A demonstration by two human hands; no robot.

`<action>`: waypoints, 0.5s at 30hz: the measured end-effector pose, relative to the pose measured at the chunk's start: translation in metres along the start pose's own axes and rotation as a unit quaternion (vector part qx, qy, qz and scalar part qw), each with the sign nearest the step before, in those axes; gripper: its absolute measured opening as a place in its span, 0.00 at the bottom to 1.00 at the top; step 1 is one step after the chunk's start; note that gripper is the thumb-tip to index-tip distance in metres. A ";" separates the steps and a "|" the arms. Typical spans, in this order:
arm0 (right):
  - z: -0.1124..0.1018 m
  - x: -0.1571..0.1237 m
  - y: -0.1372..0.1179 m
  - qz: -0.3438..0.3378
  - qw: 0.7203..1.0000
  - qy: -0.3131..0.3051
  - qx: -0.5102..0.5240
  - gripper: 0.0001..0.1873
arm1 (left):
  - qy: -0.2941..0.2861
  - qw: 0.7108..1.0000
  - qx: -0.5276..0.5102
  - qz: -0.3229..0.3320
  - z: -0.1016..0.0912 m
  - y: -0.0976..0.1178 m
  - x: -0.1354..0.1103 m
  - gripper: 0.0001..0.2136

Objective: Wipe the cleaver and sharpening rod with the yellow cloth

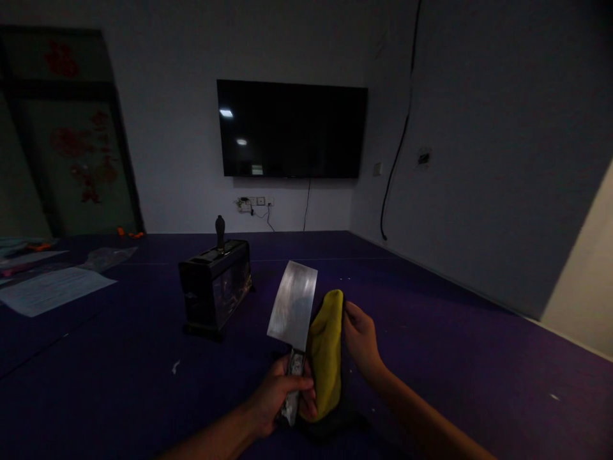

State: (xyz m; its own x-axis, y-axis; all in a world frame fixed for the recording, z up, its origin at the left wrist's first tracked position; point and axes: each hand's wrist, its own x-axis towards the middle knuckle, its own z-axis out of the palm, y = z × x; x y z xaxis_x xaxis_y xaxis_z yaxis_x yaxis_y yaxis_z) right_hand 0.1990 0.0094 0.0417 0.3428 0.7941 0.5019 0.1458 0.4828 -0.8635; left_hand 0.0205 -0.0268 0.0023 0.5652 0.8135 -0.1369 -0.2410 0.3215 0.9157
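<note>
My left hand [282,393] grips the handle of a cleaver [293,306], its broad steel blade pointing up and slightly right. My right hand [361,338] holds a yellow cloth [327,358] by its upper edge, right beside the blade's right side. The cloth hangs down behind the knife handle. A dark knife block [215,287] stands on the purple surface just left of and beyond the blade, with one dark-handled knife [219,232] sticking up from its top.
The purple surface [454,358] stretches to the walls. Clear plastic sheets and papers [52,287] lie at the far left. A black TV [292,128] hangs on the back wall above sockets and cables. Small white specks dot the surface.
</note>
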 end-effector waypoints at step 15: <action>-0.003 -0.011 0.011 0.091 0.993 0.049 0.054 0.14 | -0.040 0.999 -0.013 0.027 -0.003 0.005 -0.002 0.09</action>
State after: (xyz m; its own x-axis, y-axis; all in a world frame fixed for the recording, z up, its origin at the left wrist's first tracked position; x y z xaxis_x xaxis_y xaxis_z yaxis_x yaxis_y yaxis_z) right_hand 0.1994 0.0050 0.0267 0.4440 0.8345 0.3262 -0.0261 0.3760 -0.9263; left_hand 0.0159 -0.0250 0.0063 0.6114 0.7893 -0.0564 -0.2918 0.2911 0.9111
